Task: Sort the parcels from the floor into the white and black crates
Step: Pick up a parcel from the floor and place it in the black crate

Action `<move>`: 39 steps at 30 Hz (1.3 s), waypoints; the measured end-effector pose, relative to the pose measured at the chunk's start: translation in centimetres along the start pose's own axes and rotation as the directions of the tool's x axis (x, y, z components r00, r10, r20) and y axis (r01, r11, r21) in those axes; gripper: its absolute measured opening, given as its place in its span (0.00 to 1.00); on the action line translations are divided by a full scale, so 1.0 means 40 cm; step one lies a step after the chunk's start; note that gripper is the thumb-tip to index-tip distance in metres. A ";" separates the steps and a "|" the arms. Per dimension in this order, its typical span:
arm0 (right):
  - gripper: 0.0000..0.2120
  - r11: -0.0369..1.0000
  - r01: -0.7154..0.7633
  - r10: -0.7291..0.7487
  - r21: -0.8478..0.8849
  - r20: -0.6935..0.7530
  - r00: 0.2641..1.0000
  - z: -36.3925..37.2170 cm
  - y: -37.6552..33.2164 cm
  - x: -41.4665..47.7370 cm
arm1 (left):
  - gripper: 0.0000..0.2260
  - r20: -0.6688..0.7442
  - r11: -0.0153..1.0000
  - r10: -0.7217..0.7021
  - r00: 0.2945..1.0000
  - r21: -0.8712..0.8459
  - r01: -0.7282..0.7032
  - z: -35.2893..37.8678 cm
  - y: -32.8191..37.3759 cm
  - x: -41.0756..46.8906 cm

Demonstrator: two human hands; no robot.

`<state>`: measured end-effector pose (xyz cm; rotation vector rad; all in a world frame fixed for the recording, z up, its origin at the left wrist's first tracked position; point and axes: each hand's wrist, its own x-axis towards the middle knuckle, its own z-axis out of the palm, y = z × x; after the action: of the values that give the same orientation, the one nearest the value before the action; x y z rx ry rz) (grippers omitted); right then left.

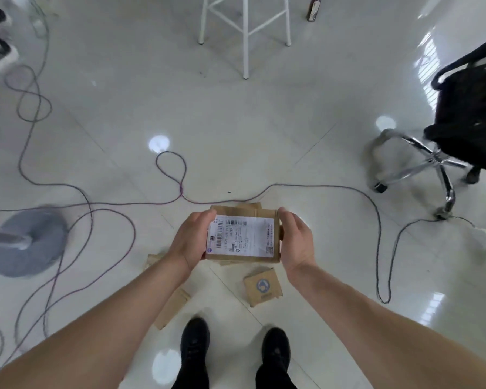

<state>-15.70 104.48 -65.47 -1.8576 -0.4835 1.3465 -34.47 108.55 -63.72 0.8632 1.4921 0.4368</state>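
Gripping its two short ends, left hand (190, 241) and right hand (296, 242) are curled round a brown cardboard parcel with white barcode label (243, 238), held above the glossy white tiled floor (236, 122); a smaller brown cardboard box with blue round logo (263, 287) is seen below.

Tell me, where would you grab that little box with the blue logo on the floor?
Probably from above, pinching the two opposite side walls of the little box: it lies flat, logo up, with bare floor on each side.
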 end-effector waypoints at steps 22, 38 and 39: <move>0.17 0.913 0.354 -0.147 0.200 -0.650 0.745 -0.584 -0.306 -0.752 | 0.24 0.673 0.811 0.259 0.693 0.239 -0.535 0.406 0.531 -0.630; 0.27 0.856 0.440 0.097 0.271 -0.921 0.378 -0.970 0.061 -1.327 | 0.30 0.956 0.634 0.084 0.282 0.167 -0.755 0.883 0.298 -1.183; 0.27 0.857 0.437 0.113 0.274 -0.926 0.360 -0.997 0.094 -1.369 | 0.31 0.959 0.635 0.067 0.277 0.173 -0.753 0.915 0.269 -1.229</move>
<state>0.40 49.86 -28.58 -1.7142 0.2770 0.0390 -0.32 71.20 -27.52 1.7451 0.2218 -0.2160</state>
